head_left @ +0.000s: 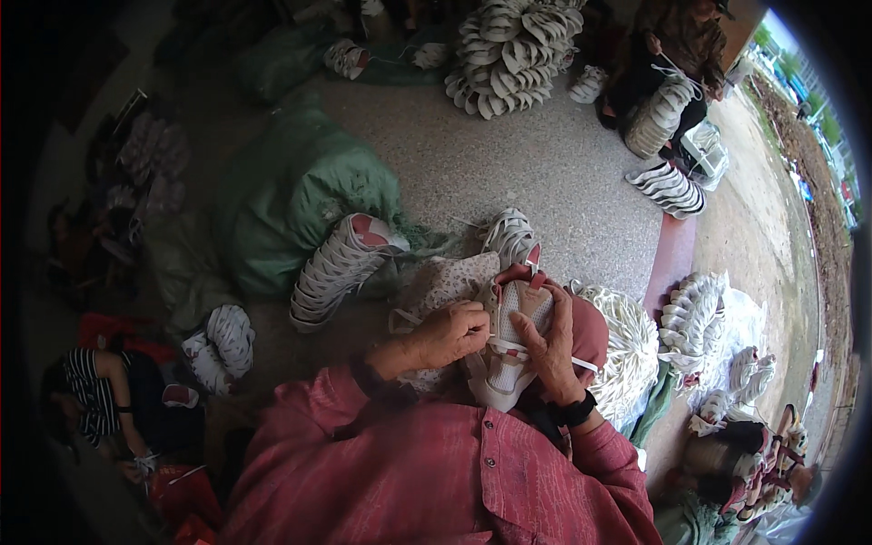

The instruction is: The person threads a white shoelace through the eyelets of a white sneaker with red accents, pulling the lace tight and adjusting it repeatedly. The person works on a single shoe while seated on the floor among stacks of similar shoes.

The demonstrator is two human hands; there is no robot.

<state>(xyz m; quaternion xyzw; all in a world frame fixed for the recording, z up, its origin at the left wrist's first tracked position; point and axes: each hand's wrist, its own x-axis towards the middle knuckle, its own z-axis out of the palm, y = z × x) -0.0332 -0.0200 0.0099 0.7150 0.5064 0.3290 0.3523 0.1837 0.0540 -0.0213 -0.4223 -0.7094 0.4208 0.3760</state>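
Observation:
A white and beige shoe upper [501, 391] with a reddish lining lies in front of my chest, toe toward me. My right hand [551, 350] grips it from the right side, thumb across the tongue and fingers along the far edge. At the left edge of the lacing my left hand [448, 334] is closed in a pinch on a white shoelace, its tip hidden by the fingers. One lace end [584, 364] sticks out to the right, past my right hand. A patterned cloth [447, 289] lies under the work.
Nested shoe uppers [338, 272] lean on a green sack [304, 195] ahead to the left. A bundle of white laces [627, 350] is close on my right. More uppers [513, 59] are piled at the far side. Other people sit around, one [677, 54] at the far right.

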